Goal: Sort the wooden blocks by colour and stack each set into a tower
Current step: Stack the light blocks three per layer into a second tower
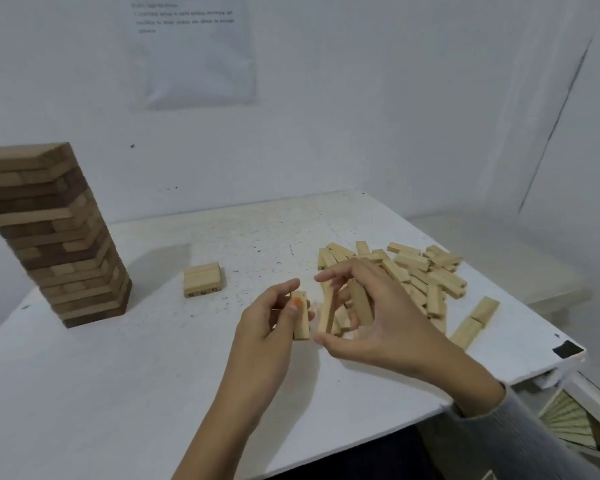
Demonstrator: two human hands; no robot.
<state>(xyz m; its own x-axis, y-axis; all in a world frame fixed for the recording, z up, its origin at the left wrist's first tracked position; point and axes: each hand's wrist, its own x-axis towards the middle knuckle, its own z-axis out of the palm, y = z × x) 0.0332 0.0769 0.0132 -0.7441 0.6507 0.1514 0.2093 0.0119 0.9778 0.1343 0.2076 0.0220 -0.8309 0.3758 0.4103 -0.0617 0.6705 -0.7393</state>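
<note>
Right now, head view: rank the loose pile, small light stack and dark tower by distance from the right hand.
1. Loose pile, just behind the right hand.
2. Small light stack, left of centre.
3. Dark tower, far left.

Wall sheet (191, 46) txt blurred; tower (49, 230) cut off left.

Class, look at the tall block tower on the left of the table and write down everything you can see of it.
The tall tower is built of flat wooden blocks in many layers, each layer laid crosswise to the next. The shades are mixed: dark brown and lighter tan. Some blocks sit slightly out of line, so its sides look uneven. It stands on its own on the white table, towards the far left corner. Only the table touches it.
</note>
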